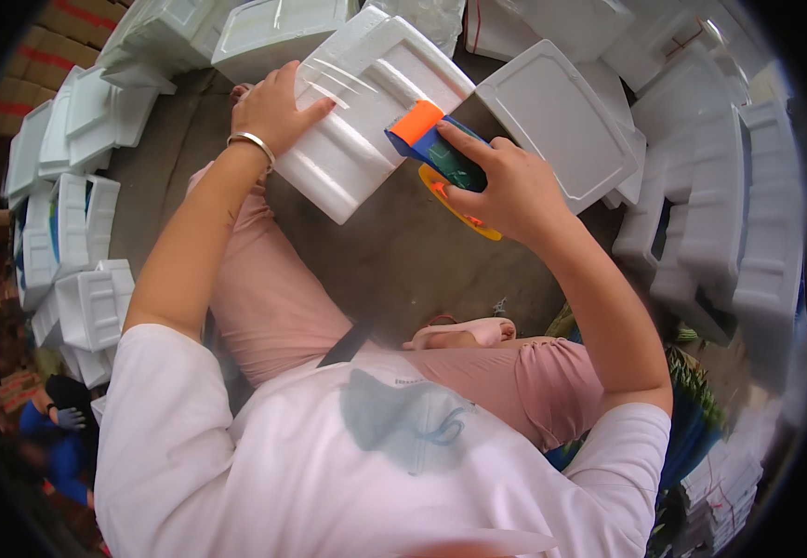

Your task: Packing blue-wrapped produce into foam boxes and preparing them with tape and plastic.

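Note:
A white foam box [380, 112] is tilted up in front of me, above the floor between my legs. My left hand [278, 112] grips its left end, thumb lying on the white face and fingers over the edge. Glossy streaks, like clear tape, run across the box beside that thumb. In my right hand [506, 181] is a tape dispenser [450, 153] with a blue body, an orange front flap and a yellow round part below. Its orange end touches or nearly touches the box's right edge; I cannot tell which. My fingers hide part of its handle.
White foam boxes stand around me, including a lidded one [562, 126] close on the right and stacks [738, 195] farther right. More boxes [92, 302] line the left. Cartons [46, 70] are piled at the far left. Another person's gloved hand [71, 418] shows at lower left.

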The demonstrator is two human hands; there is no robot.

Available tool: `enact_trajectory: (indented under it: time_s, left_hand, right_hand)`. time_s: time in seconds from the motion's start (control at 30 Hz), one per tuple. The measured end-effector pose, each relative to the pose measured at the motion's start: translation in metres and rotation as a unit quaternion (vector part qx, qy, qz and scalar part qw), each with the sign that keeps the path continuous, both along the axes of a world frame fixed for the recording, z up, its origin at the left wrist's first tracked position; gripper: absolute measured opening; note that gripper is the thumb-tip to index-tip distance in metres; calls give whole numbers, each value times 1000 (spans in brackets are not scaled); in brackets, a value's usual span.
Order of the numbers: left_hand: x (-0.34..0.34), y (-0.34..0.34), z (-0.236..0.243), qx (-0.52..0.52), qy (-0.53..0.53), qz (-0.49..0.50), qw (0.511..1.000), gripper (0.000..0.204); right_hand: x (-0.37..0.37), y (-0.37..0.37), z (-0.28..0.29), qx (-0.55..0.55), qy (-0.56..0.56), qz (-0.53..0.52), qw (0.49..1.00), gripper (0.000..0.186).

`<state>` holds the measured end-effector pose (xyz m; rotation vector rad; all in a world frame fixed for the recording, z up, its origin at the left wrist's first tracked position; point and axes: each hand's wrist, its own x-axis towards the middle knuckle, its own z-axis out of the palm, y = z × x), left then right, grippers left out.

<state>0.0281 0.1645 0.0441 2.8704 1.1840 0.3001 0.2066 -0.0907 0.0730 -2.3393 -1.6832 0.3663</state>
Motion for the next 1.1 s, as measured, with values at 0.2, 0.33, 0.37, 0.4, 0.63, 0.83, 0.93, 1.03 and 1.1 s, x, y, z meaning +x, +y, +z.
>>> enact_trajectory:
  time_s: [0.2, 0.33, 0.37, 0.4, 0.63, 0.83, 0.93, 1.03, 1.1]
  left_hand:
    - [-6, 50, -5, -70, -17, -1, 997, 70]
    - [-10, 65, -9, -101, -50, -1, 994, 69]
    - [-8, 73, -8, -100, -53, 0, 994, 69]
    - [-8, 83, -5, -198, -40, -43, 978, 72]
    - [118, 109, 17, -269, -56, 72, 959, 103]
    - [154, 117, -10, -255, 33, 66, 964, 77]
    - [162, 111, -17, -204, 10, 88, 975, 73]
    - [158, 125, -31, -159, 12, 92, 983, 69]
    - [144, 155, -38, -180, -21, 15, 983, 66]
  right_hand:
    - [-21, 43, -33, 124, -11, -8, 992, 64]
    - [-22, 57, -43, 150, -2, -11, 989, 67]
    - [-21, 56, -48, 166, 5, -8, 986, 69]
    - [-23, 55, -53, 167, 4, -6, 986, 69]
    - [-30, 57, -66, 241, 0, -31, 970, 75]
    - [-30, 66, -66, 251, 1, -26, 968, 76]
    - [-39, 73, -60, 239, 12, -36, 970, 75]
    - [-42, 86, -58, 253, 29, -34, 966, 70]
    - [-44, 100, -51, 237, 26, -34, 971, 67]
